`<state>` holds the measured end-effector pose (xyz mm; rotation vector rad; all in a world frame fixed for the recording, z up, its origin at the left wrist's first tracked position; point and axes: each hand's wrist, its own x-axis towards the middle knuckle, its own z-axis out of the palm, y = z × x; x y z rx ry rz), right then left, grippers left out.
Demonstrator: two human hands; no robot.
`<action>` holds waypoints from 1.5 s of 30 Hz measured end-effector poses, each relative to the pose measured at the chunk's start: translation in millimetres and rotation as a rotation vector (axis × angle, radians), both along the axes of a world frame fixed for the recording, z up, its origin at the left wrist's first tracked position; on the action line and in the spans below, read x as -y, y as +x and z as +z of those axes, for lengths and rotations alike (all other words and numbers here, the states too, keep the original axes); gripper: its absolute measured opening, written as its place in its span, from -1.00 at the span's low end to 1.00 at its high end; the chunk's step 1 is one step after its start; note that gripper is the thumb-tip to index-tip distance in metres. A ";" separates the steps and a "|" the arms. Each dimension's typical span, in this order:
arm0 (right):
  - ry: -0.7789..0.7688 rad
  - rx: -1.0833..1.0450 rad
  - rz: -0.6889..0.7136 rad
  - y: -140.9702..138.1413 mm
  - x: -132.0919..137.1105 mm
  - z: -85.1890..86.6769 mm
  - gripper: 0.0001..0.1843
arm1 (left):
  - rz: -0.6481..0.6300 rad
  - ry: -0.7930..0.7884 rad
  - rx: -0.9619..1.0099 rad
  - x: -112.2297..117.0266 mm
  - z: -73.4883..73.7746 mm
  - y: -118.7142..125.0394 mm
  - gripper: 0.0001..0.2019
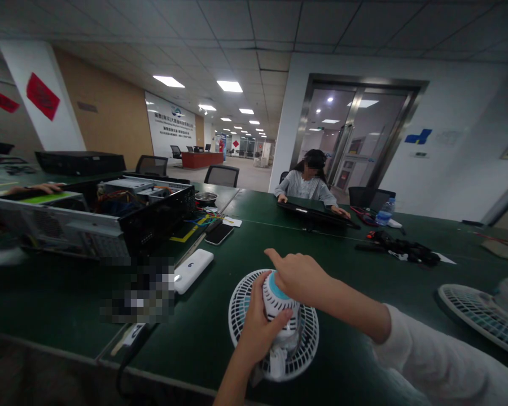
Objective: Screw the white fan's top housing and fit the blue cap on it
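Observation:
A small white fan (275, 332) lies face down on the green table (355, 338), its round grille flat and its motor housing with a teal band pointing up. My left hand (258, 332) is wrapped round the side of the motor housing. My right hand (298, 276) rests on top of the housing, fingers curled over it and the index finger stretched out to the left.
A white power bank (193, 270) and a dark phone (219, 234) lie to the left, beyond them an opened computer case (110, 217). A second fan grille (482, 321) sits at the right. A person works across the table at a flat black device (317, 215); cables (402, 248) lie nearby.

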<state>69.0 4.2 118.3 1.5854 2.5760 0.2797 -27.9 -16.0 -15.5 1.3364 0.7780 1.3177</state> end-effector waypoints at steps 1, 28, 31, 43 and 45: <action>-0.004 -0.019 -0.027 -0.8 -0.9 -1.1 -0.54 | 0.002 0.009 0.006 -0.1 -0.2 0.2 -0.37; -0.179 0.057 0.354 26.4 -4.3 25.1 -0.80 | 0.001 0.019 -0.015 -2.1 -4.8 0.2 -0.36; -0.165 0.094 0.345 23.6 -2.4 26.8 -0.79 | 0.017 0.009 -0.009 -2.6 -6.3 1.0 -0.34; -0.108 0.151 0.301 17.1 -1.3 23.2 -0.83 | 0.031 0.027 -0.007 -2.5 -6.6 2.9 -0.35; -0.101 0.153 0.277 16.1 -2.4 19.7 -0.81 | 0.031 0.026 -0.008 -2.2 -6.1 2.6 -0.34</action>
